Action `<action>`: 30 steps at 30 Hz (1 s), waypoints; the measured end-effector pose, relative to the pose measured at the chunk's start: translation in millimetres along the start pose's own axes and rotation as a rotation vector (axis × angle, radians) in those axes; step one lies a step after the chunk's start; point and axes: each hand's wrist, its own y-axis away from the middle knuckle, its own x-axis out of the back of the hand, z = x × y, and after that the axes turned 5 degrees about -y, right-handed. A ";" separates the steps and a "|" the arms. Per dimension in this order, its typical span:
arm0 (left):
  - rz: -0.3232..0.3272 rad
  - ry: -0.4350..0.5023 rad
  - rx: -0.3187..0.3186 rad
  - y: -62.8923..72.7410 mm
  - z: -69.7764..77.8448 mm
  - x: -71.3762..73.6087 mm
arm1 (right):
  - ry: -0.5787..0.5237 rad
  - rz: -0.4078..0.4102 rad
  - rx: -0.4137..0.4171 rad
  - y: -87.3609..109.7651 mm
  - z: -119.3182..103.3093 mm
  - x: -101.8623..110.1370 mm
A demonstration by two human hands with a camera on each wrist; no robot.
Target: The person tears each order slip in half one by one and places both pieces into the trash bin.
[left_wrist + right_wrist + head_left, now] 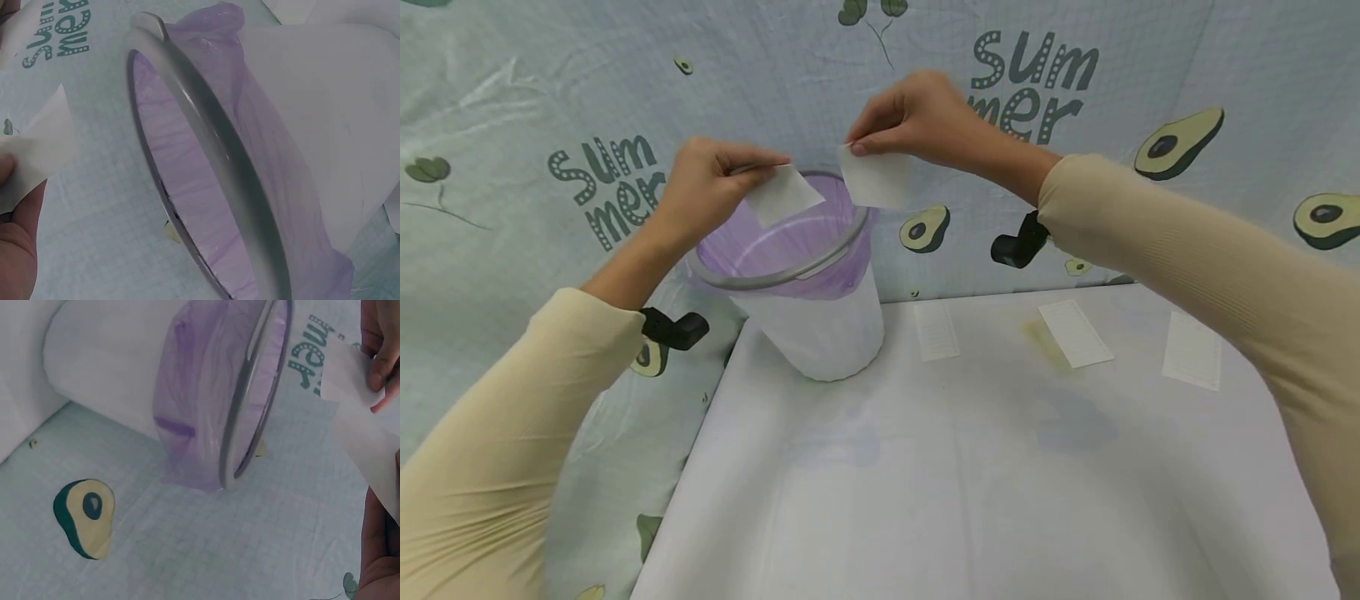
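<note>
Above the bin, my left hand (707, 187) pinches a small white piece of paper (784, 196) between thumb and fingers. The piece hangs over the bin's mouth. Another white piece of paper (877, 179) is pinched at its upper corner by my right hand (917, 117), at the bin's right rim. The white bin (820, 325) stands upright, with a purple bag (775, 237) folded over its edge under a grey ring (775, 279). In the left wrist view the left paper (47, 147) is apart from the ring. The bin's bottom inside is hidden.
Three white paper slips lie on the white-covered table (880, 500): one near the bin (936, 331), a middle slip (1077, 333) beside a yellowish patch, and a right slip (1192, 352). Behind hangs a patterned cloth (760, 75) with avocados.
</note>
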 end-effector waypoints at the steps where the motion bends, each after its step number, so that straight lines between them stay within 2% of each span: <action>1: 0.003 0.003 0.010 0.1 -0.4 0.0 | -0.005 0.000 0.003 -3.5 -0.5 -1.7; 10: 0.004 0.015 0.068 -3.3 -3.9 -1.0 | -0.044 -0.018 0.021 -30.4 -7.7 -12.8; 14: -0.005 0.018 0.122 -6.6 -7.6 0.5 | -0.052 -0.024 0.024 -37.9 -7.3 -15.8; 19: -0.005 0.060 0.175 -7.8 -11.7 5.1 | -0.058 -0.021 0.019 -43.5 -5.5 -17.9; 26: 0.011 0.100 0.206 -9.1 -15.8 7.8 | -0.095 -0.013 -0.025 -48.1 -6.1 -20.7; 30: 0.017 0.112 0.216 -9.5 -19.4 9.2 | -0.112 -0.028 -0.013 -50.0 -7.2 -25.5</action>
